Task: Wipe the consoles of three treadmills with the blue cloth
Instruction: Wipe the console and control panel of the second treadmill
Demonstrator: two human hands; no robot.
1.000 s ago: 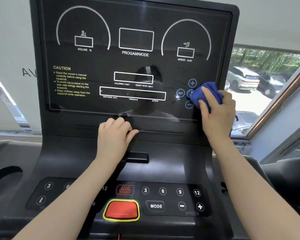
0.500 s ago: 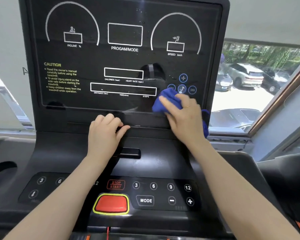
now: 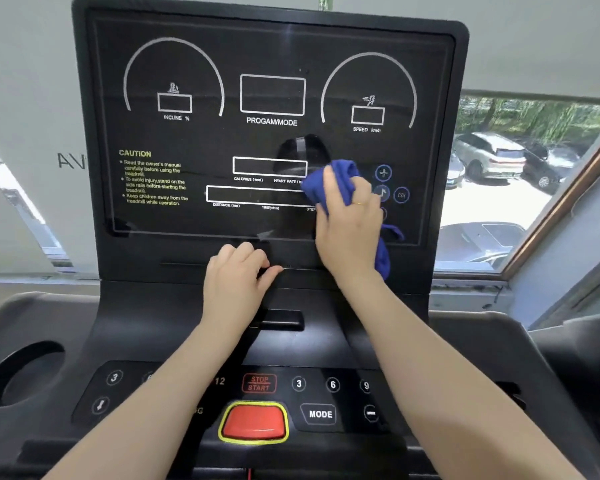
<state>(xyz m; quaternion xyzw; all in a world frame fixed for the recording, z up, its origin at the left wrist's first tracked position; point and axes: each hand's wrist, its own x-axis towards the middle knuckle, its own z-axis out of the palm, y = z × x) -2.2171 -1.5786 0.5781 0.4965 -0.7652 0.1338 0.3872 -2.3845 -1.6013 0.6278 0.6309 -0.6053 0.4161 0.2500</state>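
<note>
The blue cloth (image 3: 340,183) is a deep royal blue, soft and bunched into thick folds, with a loose tail hanging down past the wrist near the panel's lower right corner. It lies pressed flat against the display panel (image 3: 194,140) of the treadmill console (image 3: 444,133), right of centre, covering the right ends of the two white readout boxes. The right hand (image 3: 349,230) holds it there, fingers extended and close together over the bunched cloth, a thin gold ring on one finger. The left hand (image 3: 238,282) rests on the ledge below the panel, fingers curled loosely under and thumb out to the right, holding nothing.

Readable print on the glossy black panel: "INCLINE %", "PROGAM/MODE", "SPEED km/h", "CALORIES (kcal)", "HEART RATE", "DISTANCE (km)", "TIME", and a yellow "CAUTION" block about the owner's manual, side rails and children. Round blue icons sit just right of the cloth. On the lower keypad (image 3: 329,396): "STOP START", "MODE", numbers 3, 6, 9, 12, and a red button (image 3: 253,422) with a yellow rim.

The panel's left half and upper arc gauges lie uncovered. A round cup holder (image 3: 25,374) opens at lower left; a window (image 3: 520,174) with parked cars lies beyond the console's right edge.
</note>
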